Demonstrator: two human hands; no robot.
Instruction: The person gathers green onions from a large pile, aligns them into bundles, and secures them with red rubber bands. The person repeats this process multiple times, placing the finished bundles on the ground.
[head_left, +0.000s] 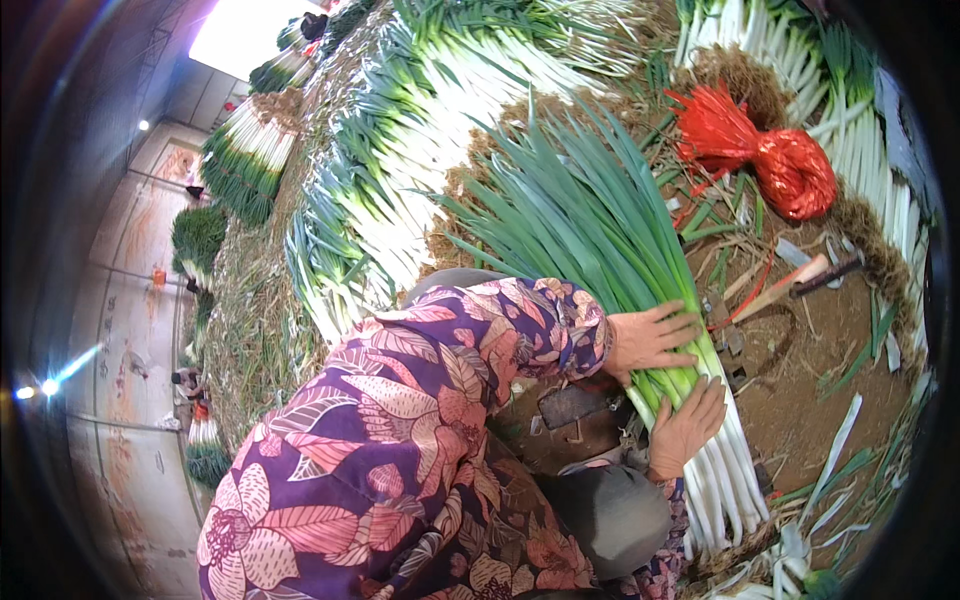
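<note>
A thick bundle of long green onions (720, 465) lies slantwise before me, its leaves towards the top and its white stems and roots towards the lower right. My left hand (654, 341) lies across it where green turns to white, fingers somewhat spread and curved over the stalks. Just below, my right hand (688, 429) holds the same bundle from its near side, thumb apart from the fingers. The two hands are close together. The undersides of the stalks are hidden.
Rows of green onions (405, 172) spread across the upper ground, more (900, 202) at the right. A red plastic tie bundle (795, 169) lies above a wooden-handled tool (780, 289). My grey-covered knee (615, 517) is near my right hand. A person (187, 390) works far left.
</note>
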